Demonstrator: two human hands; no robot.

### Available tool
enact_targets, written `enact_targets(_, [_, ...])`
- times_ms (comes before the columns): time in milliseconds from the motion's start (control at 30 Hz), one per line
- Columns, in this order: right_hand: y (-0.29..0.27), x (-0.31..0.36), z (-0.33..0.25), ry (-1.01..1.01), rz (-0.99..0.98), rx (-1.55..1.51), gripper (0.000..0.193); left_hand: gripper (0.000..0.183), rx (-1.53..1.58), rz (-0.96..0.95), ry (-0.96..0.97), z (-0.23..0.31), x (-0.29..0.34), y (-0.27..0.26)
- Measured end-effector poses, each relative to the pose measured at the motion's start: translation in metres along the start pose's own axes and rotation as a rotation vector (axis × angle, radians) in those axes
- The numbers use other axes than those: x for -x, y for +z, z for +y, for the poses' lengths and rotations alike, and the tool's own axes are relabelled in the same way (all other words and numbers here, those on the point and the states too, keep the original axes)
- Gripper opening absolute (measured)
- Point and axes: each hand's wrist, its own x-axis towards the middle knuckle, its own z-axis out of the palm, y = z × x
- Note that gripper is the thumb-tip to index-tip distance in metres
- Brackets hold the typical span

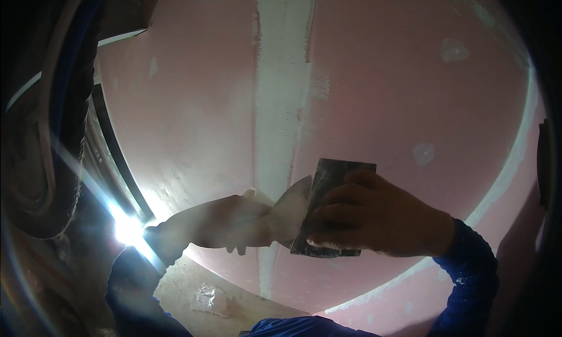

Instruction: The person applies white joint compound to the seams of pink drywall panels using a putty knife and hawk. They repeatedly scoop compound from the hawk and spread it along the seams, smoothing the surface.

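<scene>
In front of a pink drywall panel (pixel 193 120), my two hands are close together. My left hand (pixel 231 223) is closed around what looks like a putty knife (pixel 291 211). Its pale, fan-shaped blade widens toward the right; the handle is hidden in the hand. My right hand (pixel 380 211) grips a dark, flat rectangular plate (pixel 335 170), fingers spread across its near face. The blade's wide edge meets the plate's left side in view; whether they touch, I cannot tell. Above the hands, a pale band of joint compound (pixel 285 62) runs down the panel.
A bright lamp (pixel 129 229) glares at the left. Beside it stand a dark, curved, fabric-like object (pixel 55 161) and a dark strip (pixel 120 150). Crumpled clear plastic (pixel 211 299) lies on the floor below. Compound patches (pixel 424 153) and another pale seam (pixel 509 173) mark the right side.
</scene>
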Motion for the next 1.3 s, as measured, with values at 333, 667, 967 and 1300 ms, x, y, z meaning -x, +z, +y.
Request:
enact_targets(333, [-0.037,-0.001,0.001,0.117,-0.044,0.050,0.038,0.054,0.056,0.167,-0.027,0.036,0.015,-0.003])
enact_targets(667, [-0.208,0.009,0.091,0.136,0.237,0.918,0.034,0.057,0.445,0.555,-0.050,0.008,0.054,-0.013])
enact_targets(967, [-0.274,-0.053,0.166,0.329,0.355,1.153,0.042,0.056,0.354,0.211,-0.342,-0.025,0.016,0.043])
enact_targets(1300, [-0.195,-0.026,0.218,0.427,0.436,1.382,0.061,0.048,0.534,0.346,-0.006,-0.101,-0.020,0.090])
